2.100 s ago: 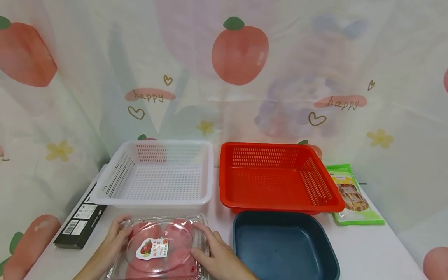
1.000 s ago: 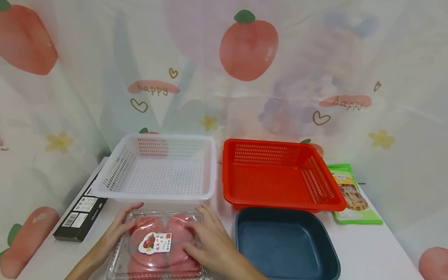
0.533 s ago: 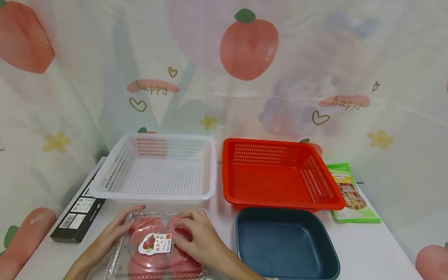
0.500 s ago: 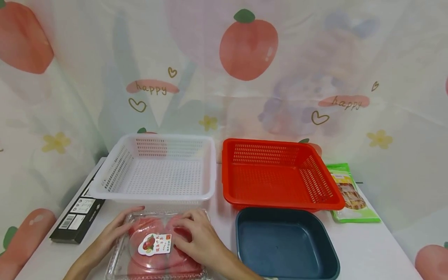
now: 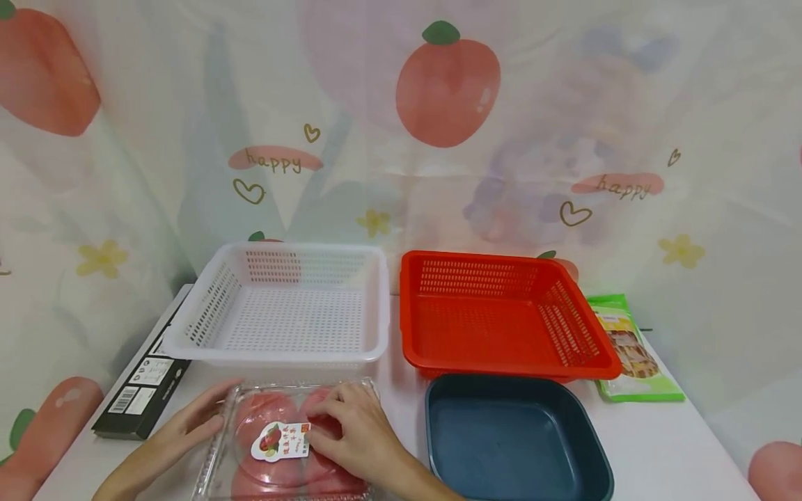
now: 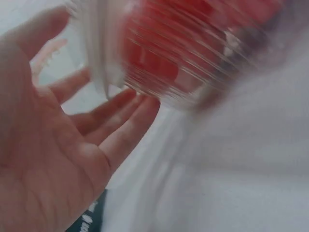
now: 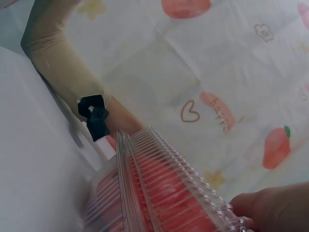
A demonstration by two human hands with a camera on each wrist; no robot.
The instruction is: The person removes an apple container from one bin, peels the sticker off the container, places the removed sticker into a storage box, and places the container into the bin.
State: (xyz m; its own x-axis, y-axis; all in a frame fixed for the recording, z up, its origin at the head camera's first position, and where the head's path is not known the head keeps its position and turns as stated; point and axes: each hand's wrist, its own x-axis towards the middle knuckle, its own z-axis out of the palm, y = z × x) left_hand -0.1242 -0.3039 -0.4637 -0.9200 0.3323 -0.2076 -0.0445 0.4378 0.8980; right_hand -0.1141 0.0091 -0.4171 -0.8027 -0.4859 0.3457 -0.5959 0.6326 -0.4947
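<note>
A clear plastic clamshell box [image 5: 216, 459] of pink-red round fruit sits at the table's front, its lid down. On the lid lies a white fruit-picture label [image 5: 285, 441]. My right hand [image 5: 360, 435] bends over the lid's right half, thumb and index finger pinching the label's right edge; its fingertips partly hide that edge. My left hand [image 5: 182, 431] is beside the box's left side. The left wrist view shows the left hand [image 6: 82, 130] with fingers extended, fingertips at the blurred box [image 6: 159, 53]. In the right wrist view the box's ridged side [image 7: 164, 188] fills the lower middle.
Behind the box stands a white basket [image 5: 376, 320], with a red basket [image 5: 476, 320] to its right. A dark blue tub [image 5: 507, 438] is in front of the red one. A black box [image 5: 140, 396] lies at left, a green food packet [image 5: 633, 355] at right.
My right hand has moved from the box's right edge onto the lid, to the label. My left hand has drawn slightly left, away from the lid. The view has shifted slightly.
</note>
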